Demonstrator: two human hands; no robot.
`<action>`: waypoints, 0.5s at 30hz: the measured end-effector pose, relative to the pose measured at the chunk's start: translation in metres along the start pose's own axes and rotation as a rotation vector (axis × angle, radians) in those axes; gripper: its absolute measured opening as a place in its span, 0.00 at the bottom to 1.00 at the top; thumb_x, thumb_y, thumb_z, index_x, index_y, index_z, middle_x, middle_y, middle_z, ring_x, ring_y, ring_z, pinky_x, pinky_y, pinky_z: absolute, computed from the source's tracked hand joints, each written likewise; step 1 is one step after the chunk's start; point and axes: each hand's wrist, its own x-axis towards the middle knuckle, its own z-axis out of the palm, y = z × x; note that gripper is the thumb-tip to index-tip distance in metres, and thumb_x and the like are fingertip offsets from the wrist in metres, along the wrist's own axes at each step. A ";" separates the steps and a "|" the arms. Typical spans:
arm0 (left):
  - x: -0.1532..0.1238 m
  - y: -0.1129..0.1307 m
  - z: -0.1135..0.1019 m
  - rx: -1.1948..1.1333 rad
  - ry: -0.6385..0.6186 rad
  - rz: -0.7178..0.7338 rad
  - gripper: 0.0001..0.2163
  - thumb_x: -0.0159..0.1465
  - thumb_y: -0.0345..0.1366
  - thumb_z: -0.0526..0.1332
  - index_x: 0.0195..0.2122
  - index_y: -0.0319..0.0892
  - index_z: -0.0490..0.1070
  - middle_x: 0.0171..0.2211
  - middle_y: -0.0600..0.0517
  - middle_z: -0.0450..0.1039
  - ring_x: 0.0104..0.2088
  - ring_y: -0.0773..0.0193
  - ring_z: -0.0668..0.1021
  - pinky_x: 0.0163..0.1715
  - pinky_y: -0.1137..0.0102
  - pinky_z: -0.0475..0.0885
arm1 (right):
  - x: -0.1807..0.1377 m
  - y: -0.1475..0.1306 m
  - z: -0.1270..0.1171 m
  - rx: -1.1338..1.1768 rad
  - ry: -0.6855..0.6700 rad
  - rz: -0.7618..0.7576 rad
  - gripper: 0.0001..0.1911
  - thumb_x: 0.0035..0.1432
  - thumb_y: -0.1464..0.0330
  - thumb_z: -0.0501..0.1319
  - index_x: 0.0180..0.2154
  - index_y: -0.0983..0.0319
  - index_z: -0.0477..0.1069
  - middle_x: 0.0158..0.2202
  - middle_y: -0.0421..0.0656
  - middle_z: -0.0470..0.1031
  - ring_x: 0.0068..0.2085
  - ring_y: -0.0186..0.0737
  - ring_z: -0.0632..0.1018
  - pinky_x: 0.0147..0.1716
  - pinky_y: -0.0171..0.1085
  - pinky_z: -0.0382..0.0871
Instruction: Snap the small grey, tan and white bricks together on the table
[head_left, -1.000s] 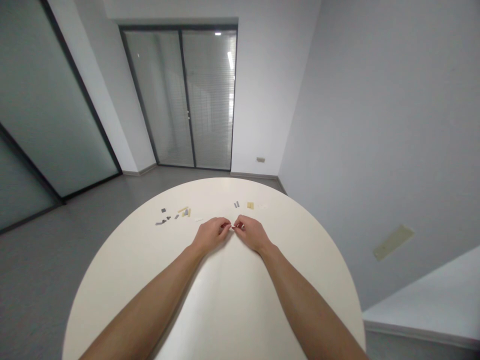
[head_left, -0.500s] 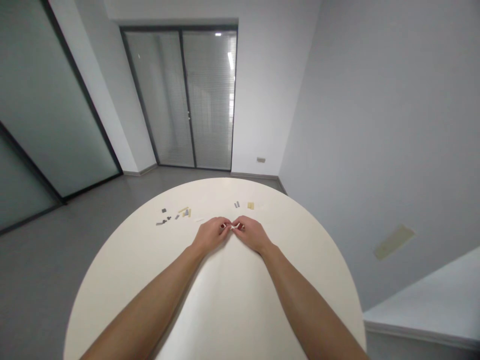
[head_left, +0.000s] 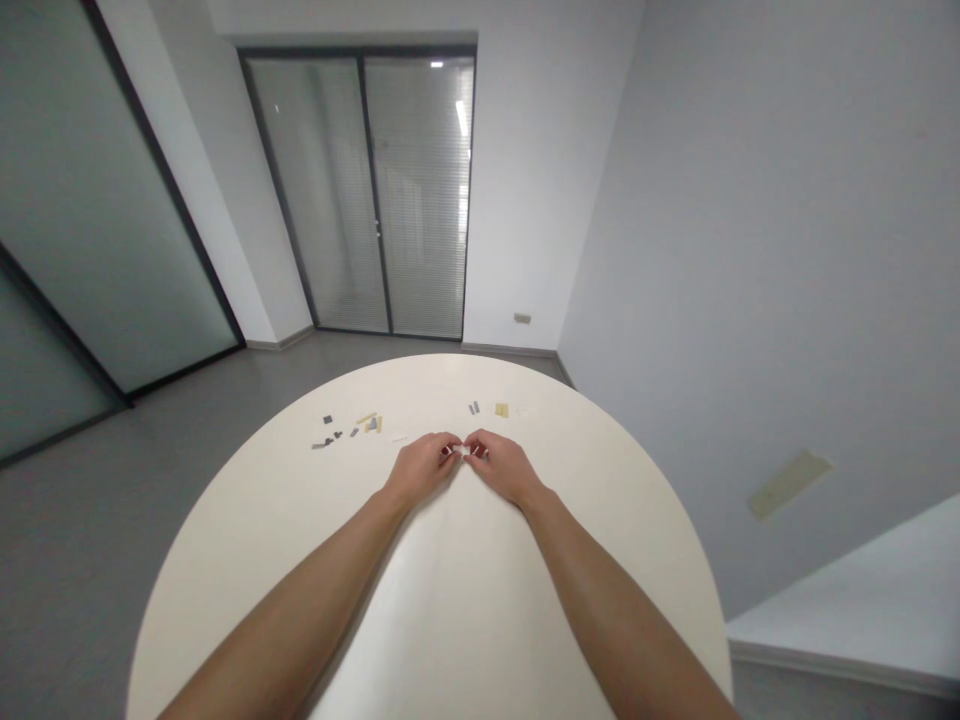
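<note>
Round white table (head_left: 465,600) bears grey strips (head_left: 475,408) near yellow pieces (head_left: 502,410); left hand (head_left: 424,468) and right hand (head_left: 504,466) nearly meet, fingers curled inward; cannot tell whether either pinches anything

Small flat yellow-and-grey pieces (head_left: 373,425) toward round white table's (head_left: 465,620) far-left edge. Behind bare right hand (head_left: 501,462): grey strips (head_left: 475,407), flat yellow square (head_left: 502,410) rightmost.

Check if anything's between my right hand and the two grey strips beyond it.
Nothing visible is: only bare tabletop shows between your right hand and the grey strips. The yellow patch lies to their right.
</note>
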 end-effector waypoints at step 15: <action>0.001 0.000 -0.001 0.067 -0.021 -0.039 0.10 0.66 0.41 0.56 0.44 0.48 0.74 0.37 0.51 0.78 0.36 0.62 0.77 0.32 0.71 0.65 | 0.001 -0.001 0.000 -0.021 -0.009 -0.003 0.06 0.61 0.67 0.60 0.41 0.57 0.71 0.36 0.39 0.77 0.36 0.35 0.76 0.37 0.34 0.65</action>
